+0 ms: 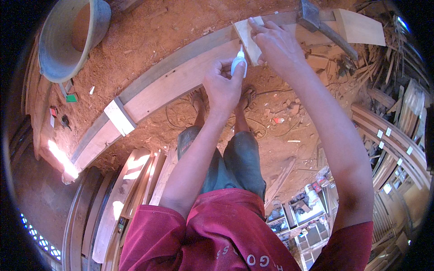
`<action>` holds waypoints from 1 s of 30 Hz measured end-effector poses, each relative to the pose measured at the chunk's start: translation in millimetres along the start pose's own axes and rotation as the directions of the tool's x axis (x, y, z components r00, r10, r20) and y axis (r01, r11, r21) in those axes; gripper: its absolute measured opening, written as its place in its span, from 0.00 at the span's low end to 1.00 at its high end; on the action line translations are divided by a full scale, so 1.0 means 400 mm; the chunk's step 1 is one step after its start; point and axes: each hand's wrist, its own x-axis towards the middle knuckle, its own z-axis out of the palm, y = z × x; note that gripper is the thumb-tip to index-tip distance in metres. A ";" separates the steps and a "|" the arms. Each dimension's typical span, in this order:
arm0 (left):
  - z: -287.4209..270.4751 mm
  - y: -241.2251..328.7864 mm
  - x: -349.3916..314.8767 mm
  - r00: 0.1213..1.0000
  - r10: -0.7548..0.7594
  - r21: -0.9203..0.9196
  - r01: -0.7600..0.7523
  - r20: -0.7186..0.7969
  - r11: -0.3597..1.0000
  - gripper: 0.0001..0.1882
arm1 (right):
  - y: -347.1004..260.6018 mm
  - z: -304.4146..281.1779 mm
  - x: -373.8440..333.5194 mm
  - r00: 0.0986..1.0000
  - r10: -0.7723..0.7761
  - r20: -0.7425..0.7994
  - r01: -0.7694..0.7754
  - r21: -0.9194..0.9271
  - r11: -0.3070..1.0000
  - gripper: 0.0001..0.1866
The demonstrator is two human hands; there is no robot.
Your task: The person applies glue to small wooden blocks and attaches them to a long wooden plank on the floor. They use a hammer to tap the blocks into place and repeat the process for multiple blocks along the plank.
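Glue bottle (238,64): you are gripping this small white bottle in your left hand (222,86), fingers curled closed around its body, its nozzle pointing up at the lower edge of the small wooden block (249,39).
Block: your right hand (276,45) is pressing it flat onto the long plank (181,77); your fingers are lying spread and extended over its top, not wrapped around it.
Edges: the block's near edge is sitting right at the nozzle tip, and its far corner is reaching the plank's upper edge.
Open room: bare plank is stretching away to your left as far as a second pale block (120,116) lying across it, well apart from your hands; to your right a hammer (323,25) is resting on the wood near your right hand.
Look of the bottle: it is showing plain white with a slim tapered tip; your fingers are hiding most of it.
Materials: the plank is showing smooth, pale planed wood with a darker strip along its far side; the block is looking lighter and squarely cut.
Ground: reddish sawdust and wood scraps are covering the floor under the plank, around your sandalled feet.
Far left: a round grey metal basin (58,49) is sitting on the sawdust.
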 end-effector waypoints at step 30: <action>0.017 -0.014 -0.105 0.999 -0.035 0.055 0.037 -0.033 0.998 0.17 | 0.002 0.006 0.000 0.999 -0.016 -0.029 0.017 0.010 1.000 0.27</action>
